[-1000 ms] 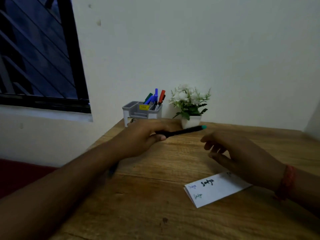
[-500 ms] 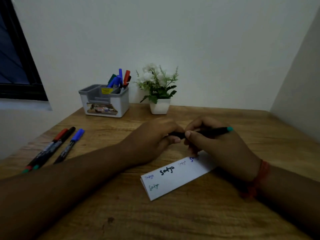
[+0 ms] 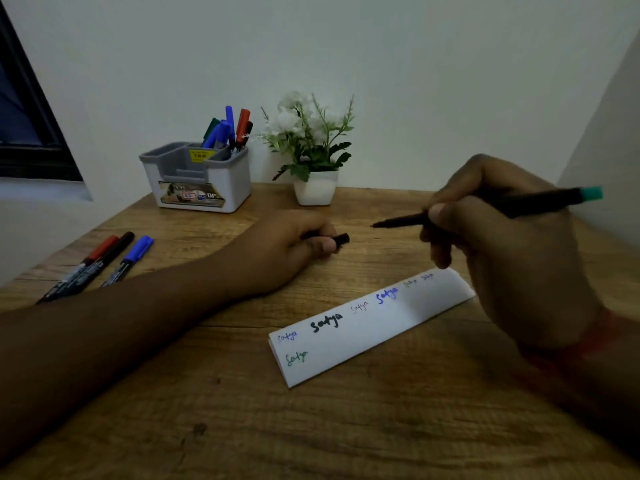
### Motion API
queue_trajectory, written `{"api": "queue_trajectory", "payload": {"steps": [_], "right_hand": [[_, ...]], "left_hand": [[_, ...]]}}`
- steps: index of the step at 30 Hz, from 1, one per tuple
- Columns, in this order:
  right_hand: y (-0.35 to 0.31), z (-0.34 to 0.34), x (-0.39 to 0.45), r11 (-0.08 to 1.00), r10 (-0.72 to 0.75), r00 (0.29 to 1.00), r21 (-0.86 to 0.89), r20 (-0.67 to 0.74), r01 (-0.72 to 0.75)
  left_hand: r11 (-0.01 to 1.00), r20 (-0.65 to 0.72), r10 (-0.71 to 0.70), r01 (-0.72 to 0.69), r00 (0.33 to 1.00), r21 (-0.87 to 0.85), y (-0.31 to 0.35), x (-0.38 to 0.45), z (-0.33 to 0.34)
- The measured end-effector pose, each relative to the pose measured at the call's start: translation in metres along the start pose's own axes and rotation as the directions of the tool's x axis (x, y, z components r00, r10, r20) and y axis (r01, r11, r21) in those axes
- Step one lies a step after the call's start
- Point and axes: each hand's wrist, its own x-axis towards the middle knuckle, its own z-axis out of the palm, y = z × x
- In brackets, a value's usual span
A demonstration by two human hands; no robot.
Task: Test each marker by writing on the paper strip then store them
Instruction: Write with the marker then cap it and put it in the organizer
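nearest, paper strip (image 3: 372, 327) flat on the wooden table (image 3: 311, 427), long axis slanting from near-left to far-right, scribbled along its far edge in black, blue and green ink. just past the strip's far-right end, right hand (image 3: 502, 251) raised off the table, fingers and thumb pinched round an uncapped marker (image 3: 485, 209); marker near level, dark tip pointing left, teal end up and to the right, not touching the strip. left of the strip's far end, left hand (image 3: 287, 247) resting on the wood, fingers curled round a black cap (image 3: 337, 240), one end poking out toward the right. further left of the strip, three markers (image 3: 100, 263) side by side on the table, red, black and blue caps pointing away, long axes running near-left to far-right. beyond the strip, grey-and-white organizer (image 3: 197, 181) against the wall, capped markers (image 3: 230, 129) upright in its right rear compartment. right of the organizer, small white pot with white flowers (image 3: 311, 150). behind, plain pale wall (image 3: 415, 64); dark window frame (image 3: 31, 133) far left; dim light.
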Motion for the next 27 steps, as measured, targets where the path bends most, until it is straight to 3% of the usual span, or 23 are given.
{"api": "queue_trajectory", "payload": {"steps": [7, 10, 14, 20, 27], "right_hand": [[0.006, 0.009, -0.006, 0.984, 0.104, 0.992, -0.153, 0.076, -0.092], [0.010, 0.006, -0.003, 0.981, 0.167, 0.985, -0.110, 0.046, -0.161], [0.012, 0.009, -0.002, 0.971, 0.237, 0.970, 0.004, 0.056, -0.238], [-0.002, 0.016, -0.006, 0.941, 0.228, 0.970, -0.275, 0.082, -0.198], [-0.027, 0.033, -0.029, 0.930, 0.251, 0.942, -0.325, 0.221, -0.172]], "left_hand": [[0.994, 0.018, -0.012, 0.010, 1.000, 0.108, 0.004, -0.004, 0.007], [0.993, 0.008, -0.061, 0.060, 0.998, 0.103, 0.006, -0.008, 0.005], [0.968, 0.033, -0.107, 0.096, 0.994, 0.231, 0.009, -0.012, -0.003], [0.890, 0.215, -0.195, 0.081, 0.957, 0.448, 0.011, -0.020, -0.014], [0.859, 0.334, -0.206, 0.007, 0.920, 0.511, 0.018, -0.025, -0.011]]}}
